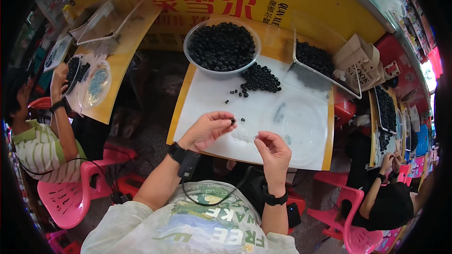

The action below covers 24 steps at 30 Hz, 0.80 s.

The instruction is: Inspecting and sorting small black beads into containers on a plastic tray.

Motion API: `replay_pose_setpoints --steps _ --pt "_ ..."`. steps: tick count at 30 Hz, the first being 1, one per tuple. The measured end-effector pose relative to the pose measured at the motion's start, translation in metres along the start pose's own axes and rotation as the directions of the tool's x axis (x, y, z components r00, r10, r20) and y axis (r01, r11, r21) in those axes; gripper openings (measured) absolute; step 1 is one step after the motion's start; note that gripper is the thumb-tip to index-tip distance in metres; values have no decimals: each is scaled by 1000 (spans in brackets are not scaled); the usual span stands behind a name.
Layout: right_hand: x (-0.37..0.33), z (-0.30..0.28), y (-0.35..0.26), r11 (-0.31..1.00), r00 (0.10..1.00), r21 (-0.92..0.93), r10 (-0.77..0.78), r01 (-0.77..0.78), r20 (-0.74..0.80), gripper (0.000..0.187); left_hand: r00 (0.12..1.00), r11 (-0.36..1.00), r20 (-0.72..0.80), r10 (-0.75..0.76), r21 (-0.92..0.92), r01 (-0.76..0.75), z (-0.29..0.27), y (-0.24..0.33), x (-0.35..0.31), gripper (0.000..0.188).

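Note:
Over the near part of the white board, my left hand [209, 129] pinches a small black ring-shaped piece [232, 121] between thumb and fingertips. A little to the right, my right hand [274, 149] is closed in a pinch. Something tiny and pale shows at its fingertips, too small to name. Just beyond my left fingers lies one loose black piece [243, 119]. Farther off, a heap of the same black pieces [261, 79] rests on the white board [200, 99]. Behind it stands a round clear tub [187, 49] full of them.
A shallow clear dish [308, 148] with small bluish bits sits at the board's right. Beyond it stand a clear bin [329, 81] of black pieces and a paper bag [360, 61]. Co-workers sit at tables left and right, near pink chairs [61, 200].

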State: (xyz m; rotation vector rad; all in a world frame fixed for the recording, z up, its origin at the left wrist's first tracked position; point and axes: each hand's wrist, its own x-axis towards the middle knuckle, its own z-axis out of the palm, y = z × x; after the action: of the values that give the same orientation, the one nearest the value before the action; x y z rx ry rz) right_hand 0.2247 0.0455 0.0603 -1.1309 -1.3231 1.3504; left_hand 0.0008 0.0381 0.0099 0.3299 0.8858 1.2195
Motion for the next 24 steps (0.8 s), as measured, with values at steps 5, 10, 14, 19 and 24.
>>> replay_pose_setpoints --steps 5,10,14,19,24 --pt "12 33 -7 998 992 -36 -52 56 117 9 989 926 54 -139 -346 149 -2 -8 -24 20" --pt "15 51 -3 979 981 -151 -116 140 157 12 995 933 45 -89 -346 99 -8 -11 -27 23" --pt "15 55 0 941 968 -249 -192 228 163 13 997 963 40 -61 -261 69 -11 -16 -24 23" --pt "15 51 5 930 964 -275 -202 243 171 13 995 982 90 -40 -182 56 -11 -11 -26 24" --pt "21 38 13 969 901 19 221 -246 374 15 967 981 213 -143 -103 167 -22 -10 -28 25"
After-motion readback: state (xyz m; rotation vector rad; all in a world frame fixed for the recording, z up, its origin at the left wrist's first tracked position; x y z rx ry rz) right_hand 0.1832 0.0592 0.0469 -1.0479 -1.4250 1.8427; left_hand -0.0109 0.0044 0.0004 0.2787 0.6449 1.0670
